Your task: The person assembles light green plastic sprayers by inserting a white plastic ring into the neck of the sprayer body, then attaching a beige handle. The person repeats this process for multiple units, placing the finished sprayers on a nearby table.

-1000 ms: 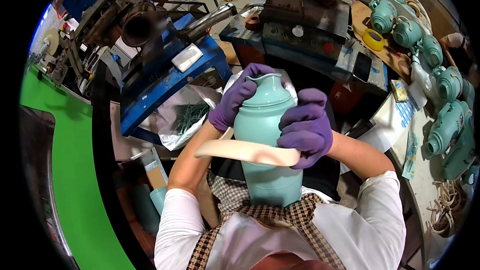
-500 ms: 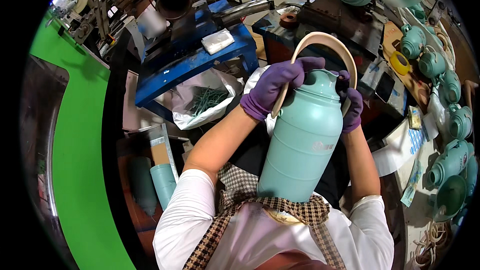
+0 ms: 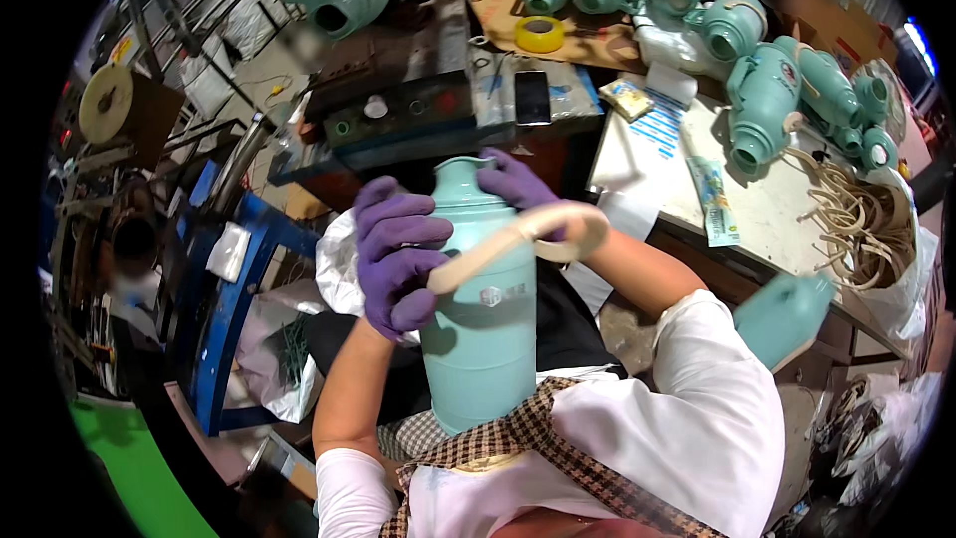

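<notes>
A mint-green vacuum flask [image 3: 483, 339] stands upright on my lap, its base against the checked apron [image 3: 518, 430]. My left hand [image 3: 398, 254], in a purple glove, grips the flask's left side near the shoulder, fingers bent and a little apart. At the flask's neck, my right hand [image 3: 520, 189], gloved the same way, curls its fingers over the right side; part of it is behind the handle. The cream carrying handle [image 3: 518, 234] loops across the front of the flask, slightly blurred, its left end beside my left thumb.
On the right, a white table [image 3: 647, 164] bears several mint-green flasks [image 3: 765, 105] and a bundle of cream handles [image 3: 866, 224]. Ahead are yellow tape [image 3: 539, 33], a phone [image 3: 532, 98] and a dark metal machine [image 3: 398, 90]. A blue stand [image 3: 224, 309] is at left.
The handle has swung from above the flask's mouth down across its front. Both hands have shifted on the flask's upper part. My view has turned right, bringing the white table further in.
</notes>
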`<act>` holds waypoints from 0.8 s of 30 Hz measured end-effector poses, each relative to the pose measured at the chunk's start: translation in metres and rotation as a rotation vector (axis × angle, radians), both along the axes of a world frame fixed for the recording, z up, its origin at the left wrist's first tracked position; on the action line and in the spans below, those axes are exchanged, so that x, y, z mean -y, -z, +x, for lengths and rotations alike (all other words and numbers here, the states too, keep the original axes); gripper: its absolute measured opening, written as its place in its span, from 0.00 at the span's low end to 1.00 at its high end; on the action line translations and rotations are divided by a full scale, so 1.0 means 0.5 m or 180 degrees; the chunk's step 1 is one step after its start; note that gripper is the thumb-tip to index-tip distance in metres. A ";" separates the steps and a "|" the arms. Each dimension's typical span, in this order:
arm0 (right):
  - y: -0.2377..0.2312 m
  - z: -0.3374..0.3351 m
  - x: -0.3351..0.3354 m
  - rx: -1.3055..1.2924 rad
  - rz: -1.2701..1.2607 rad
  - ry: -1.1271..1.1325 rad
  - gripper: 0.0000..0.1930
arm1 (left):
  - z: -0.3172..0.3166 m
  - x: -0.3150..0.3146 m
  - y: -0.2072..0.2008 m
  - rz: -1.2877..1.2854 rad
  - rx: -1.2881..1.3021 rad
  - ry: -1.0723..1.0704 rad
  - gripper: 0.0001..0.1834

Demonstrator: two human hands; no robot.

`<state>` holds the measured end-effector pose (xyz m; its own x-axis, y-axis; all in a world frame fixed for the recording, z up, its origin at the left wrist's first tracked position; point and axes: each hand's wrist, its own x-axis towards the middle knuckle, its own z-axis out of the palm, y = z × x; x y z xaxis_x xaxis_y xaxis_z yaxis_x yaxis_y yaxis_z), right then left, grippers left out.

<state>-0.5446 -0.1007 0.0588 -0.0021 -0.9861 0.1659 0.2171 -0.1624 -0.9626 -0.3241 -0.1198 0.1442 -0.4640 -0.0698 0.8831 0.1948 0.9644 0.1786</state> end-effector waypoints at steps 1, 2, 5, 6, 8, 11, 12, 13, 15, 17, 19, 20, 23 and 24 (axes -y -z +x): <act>0.014 -0.031 -0.025 0.0718 -0.0119 -0.0006 0.14 | -0.012 -0.008 0.025 0.0242 0.0284 0.0197 0.16; 0.026 -0.076 -0.055 0.0883 -0.0075 0.0290 0.16 | -0.022 -0.019 0.051 0.0427 0.0430 0.0496 0.17; 0.072 -0.198 -0.180 0.1575 -0.0261 0.0828 0.25 | 0.005 -0.052 0.126 0.0842 0.0520 0.0634 0.22; 0.086 -0.233 -0.233 0.2575 0.0142 0.0940 0.28 | 0.022 -0.059 0.149 0.1082 0.0328 0.0416 0.23; 0.104 -0.300 -0.328 0.2614 -0.0288 0.1527 0.31 | 0.061 -0.055 0.186 0.1908 -0.0045 -0.0415 0.23; 0.117 -0.377 -0.422 0.2543 -0.0538 0.2934 0.34 | 0.120 -0.047 0.226 0.2514 -0.0185 -0.1398 0.23; 0.119 -0.401 -0.435 0.2658 -0.0686 0.3307 0.34 | 0.133 -0.048 0.238 0.2405 -0.0003 -0.1712 0.23; 0.118 -0.421 -0.451 0.2804 -0.0683 0.3384 0.32 | 0.142 -0.052 0.251 0.2250 0.0200 -0.2050 0.23; 0.101 -0.481 -0.447 0.1131 -0.0905 0.3954 0.26 | 0.149 -0.064 0.277 0.2473 0.0388 -0.1940 0.22; 0.050 -0.563 -0.417 -0.1180 -0.1047 0.4362 0.28 | 0.144 -0.073 0.301 0.2666 0.0416 -0.1635 0.21; -0.047 -0.673 -0.373 -0.1746 -0.1149 0.4147 0.31 | 0.134 -0.076 0.319 0.2737 0.0480 -0.1598 0.20; -0.099 -0.721 -0.353 -0.1750 -0.1109 0.3836 0.29 | 0.129 -0.077 0.326 0.2645 0.0533 -0.1606 0.19; -0.185 -0.768 -0.312 -0.0391 -0.1153 0.3103 0.33 | 0.123 -0.080 0.336 0.3222 0.0282 -0.1332 0.17; -0.184 -0.751 -0.310 -0.1776 -0.0713 0.3180 0.30 | 0.123 -0.081 0.339 0.3295 0.0159 -0.1264 0.16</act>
<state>-0.9202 0.0544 0.1510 -0.6331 -0.5355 0.5590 -0.5478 -0.2003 -0.8123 -0.2625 -0.0791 -0.0251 -0.2784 -0.9146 0.2933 -0.1248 0.3372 0.9331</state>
